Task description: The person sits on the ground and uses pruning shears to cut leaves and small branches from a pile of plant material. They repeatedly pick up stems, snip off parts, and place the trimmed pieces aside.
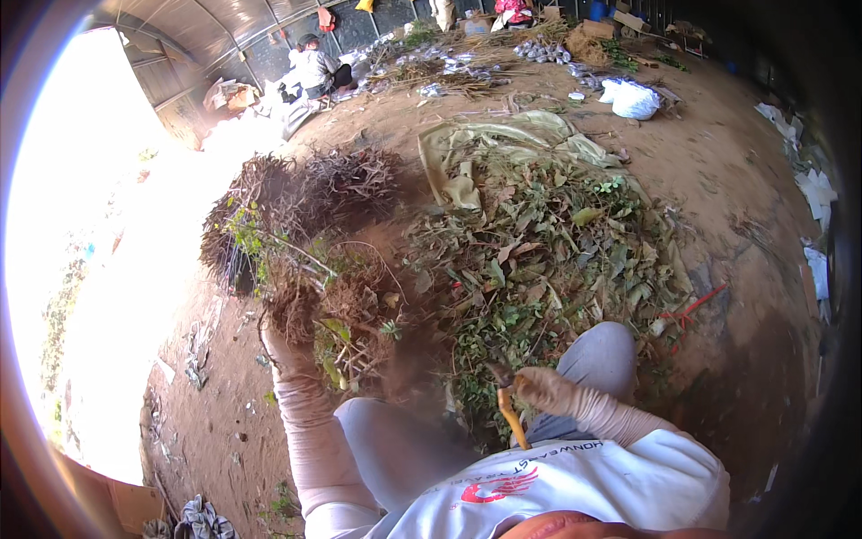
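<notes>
My right hand [549, 391] is closed on pruning shears [510, 411] with yellow handles, held just above my raised knee. Stretched out to the left, my left hand [286, 340] is at a clump of brown fibrous roots [293, 311]; the roots hide its fingers, so its grip cannot be made out. Green leafy stems [252, 232] rise beyond that clump. More rooty plants with pale cut stems [353, 360] lie right beside it. Between and beyond my knees spreads a large heap of green and wilted leaves [539, 249].
Bundles of dark dry twigs [350, 178] stand at the upper left. An olive cloth [444, 158] lies under the leaf heap's far side. A red strap [700, 303] is on the soil at right. Farther off, a person [316, 71] sits low near white sacks [633, 100] and plant bundles.
</notes>
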{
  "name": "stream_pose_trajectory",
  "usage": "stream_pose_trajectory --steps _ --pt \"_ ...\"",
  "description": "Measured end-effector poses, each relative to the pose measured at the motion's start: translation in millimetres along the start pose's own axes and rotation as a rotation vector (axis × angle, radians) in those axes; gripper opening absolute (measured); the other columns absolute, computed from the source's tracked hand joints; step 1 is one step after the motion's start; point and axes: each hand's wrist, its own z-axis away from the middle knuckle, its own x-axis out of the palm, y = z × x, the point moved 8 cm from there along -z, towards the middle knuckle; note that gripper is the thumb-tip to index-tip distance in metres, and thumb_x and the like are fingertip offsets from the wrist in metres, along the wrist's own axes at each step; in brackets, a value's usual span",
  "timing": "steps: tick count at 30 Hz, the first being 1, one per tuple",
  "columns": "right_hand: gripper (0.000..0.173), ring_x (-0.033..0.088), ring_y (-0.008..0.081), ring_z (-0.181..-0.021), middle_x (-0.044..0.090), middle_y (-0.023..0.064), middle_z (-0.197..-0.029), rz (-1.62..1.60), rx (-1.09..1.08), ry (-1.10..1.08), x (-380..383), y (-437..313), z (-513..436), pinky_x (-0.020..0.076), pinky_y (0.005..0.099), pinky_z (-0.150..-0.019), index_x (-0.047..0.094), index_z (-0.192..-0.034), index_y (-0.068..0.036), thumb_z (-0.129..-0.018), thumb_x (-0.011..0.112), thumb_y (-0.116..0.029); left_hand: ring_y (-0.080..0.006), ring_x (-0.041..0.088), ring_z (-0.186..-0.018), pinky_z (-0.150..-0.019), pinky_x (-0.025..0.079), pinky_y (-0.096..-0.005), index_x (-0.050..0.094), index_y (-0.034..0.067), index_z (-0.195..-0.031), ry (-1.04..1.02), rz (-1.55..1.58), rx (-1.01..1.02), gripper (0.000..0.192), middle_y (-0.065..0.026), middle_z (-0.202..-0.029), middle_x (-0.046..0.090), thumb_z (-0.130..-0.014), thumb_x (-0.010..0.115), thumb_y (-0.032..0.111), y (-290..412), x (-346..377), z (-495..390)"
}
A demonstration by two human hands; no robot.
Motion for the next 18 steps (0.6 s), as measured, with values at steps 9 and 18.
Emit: stream_pose_trajectory --steps 9,18 --pt "0.070 0.049 0.0159 -0.092 0.048 0.0078 -0.103 0.828 -0.404 0.086 65 -12 31 0.0413 0.0296 -0.084 0.037 -0.121 -0.002 -0.066 0.077 -0.019 -0.0153 0.056 -0.087 -0.078 0.049 -0.0306 0.042 0.001 -0.130 -0.004 0.640 -0.317 0.040 -0.0063 -0.093 0.056 -0.091 0.051 0.010 -2 132 29" --pt "0.060 0.057 0.0192 -0.083 0.049 0.0060 -0.091 -0.203 -0.179 0.396 0 -15 41 0.0511 0.0328 -0.070 0.040 -0.124 -0.002 -0.067 0.058 -0.003 -0.0084 0.055 -0.087 -0.077 0.045 -0.0191 0.051 -0.002 -0.121 -0.210 0.414 -0.102 0.032 -0.0027 -0.099 0.060 -0.090 0.052 0.004 69 226 58"
